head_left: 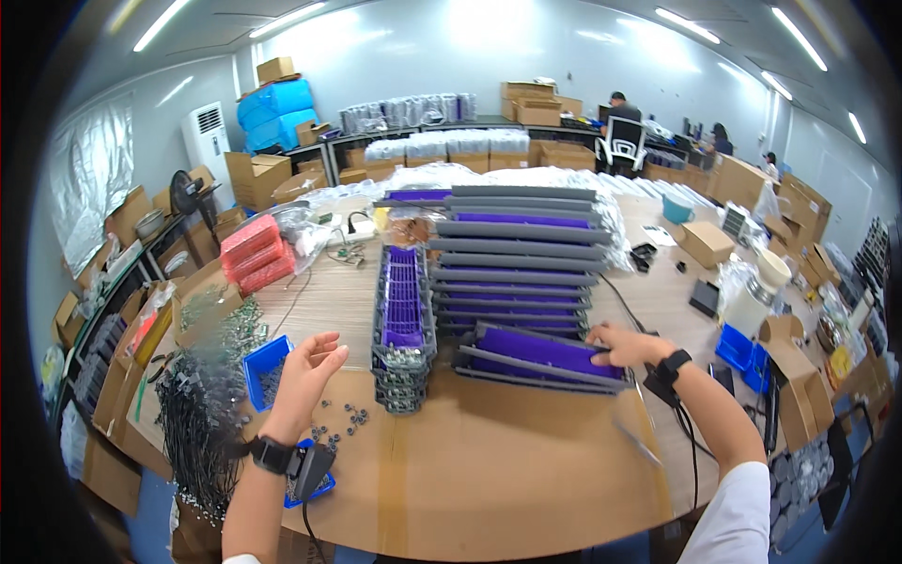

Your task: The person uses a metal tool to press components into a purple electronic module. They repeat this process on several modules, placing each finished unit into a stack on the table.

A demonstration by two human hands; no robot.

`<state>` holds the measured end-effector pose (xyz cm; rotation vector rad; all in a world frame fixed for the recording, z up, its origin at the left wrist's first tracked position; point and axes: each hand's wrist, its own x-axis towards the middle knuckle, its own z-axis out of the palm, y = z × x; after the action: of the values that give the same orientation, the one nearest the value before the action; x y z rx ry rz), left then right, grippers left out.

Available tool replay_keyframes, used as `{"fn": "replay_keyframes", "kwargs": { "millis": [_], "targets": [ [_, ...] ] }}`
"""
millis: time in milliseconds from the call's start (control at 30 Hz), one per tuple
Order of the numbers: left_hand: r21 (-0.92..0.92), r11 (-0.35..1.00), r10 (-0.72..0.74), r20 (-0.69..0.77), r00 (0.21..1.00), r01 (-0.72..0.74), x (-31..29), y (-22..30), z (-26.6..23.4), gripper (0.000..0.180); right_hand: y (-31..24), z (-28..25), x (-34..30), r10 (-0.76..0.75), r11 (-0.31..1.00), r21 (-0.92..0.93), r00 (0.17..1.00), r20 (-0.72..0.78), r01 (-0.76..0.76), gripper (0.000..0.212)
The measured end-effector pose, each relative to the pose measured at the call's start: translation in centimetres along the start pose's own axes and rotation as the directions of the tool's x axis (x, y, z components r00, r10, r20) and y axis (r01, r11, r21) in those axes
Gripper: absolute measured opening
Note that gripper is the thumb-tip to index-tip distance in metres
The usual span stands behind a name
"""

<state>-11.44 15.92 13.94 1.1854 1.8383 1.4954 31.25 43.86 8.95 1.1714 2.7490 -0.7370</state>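
Observation:
My right hand (628, 346) grips the right end of a long purple tray-like housing with grey edges (545, 355), which lies slightly askew in front of a stack of similar grey and purple housings (517, 252). Over the table's left side hovers my left hand (315, 368), fingers stretched out and holding nothing. Between the hands stands a row of nested purple and grey slotted frames (404, 301), with green circuit boards showing at the near end. Near my left hand are a blue bin (266, 372) of small parts and several loose small dark metal parts (340, 428).
Black cables with boards (202, 414) pile up at the left. Red bubble-wrapped packs (256, 254) lie behind them. A cardboard sheet (526, 470) covers the table's front. Blue bins (742, 355) and a white flask (752, 299) stand right. Cables run from both wrist-worn devices.

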Motion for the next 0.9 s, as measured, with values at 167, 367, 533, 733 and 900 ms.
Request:
{"fn": "replay_keyframes", "kwargs": {
  "millis": [167,367,533,733,900],
  "targets": [
    [-0.046,0.937,-0.323,0.269,0.907,0.347,6.3,-1.0,0.6,0.107,1.5,-1.4,1.0,-0.039,0.980,0.199,0.940,0.339,-0.031,0.094],
    [-0.025,0.860,-0.458,0.407,0.791,0.510,10.5,-2.7,3.0,0.113,-2.9,0.8,0.4,-0.089,0.927,0.363,0.887,0.454,-0.092,0.105],
    [-0.146,0.810,-0.400,0.571,0.717,0.568,12.3,-4.9,4.2,0.082,-7.3,2.6,-1.9,-0.029,0.791,0.539,0.861,0.508,-0.291,0.090],
    [-0.129,0.804,-0.459,0.487,0.743,0.581,12.1,-4.5,4.6,0.053,-9.4,6.0,-4.4,0.035,0.699,0.633,0.900,0.435,-0.333,0.092],
    [-0.179,0.794,-0.401,0.565,0.721,0.581,12.0,-5.4,3.9,0.081,-12.7,6.0,-8.1,0.071,0.391,0.817,0.899,0.432,-0.423,0.090]
  ]
}}
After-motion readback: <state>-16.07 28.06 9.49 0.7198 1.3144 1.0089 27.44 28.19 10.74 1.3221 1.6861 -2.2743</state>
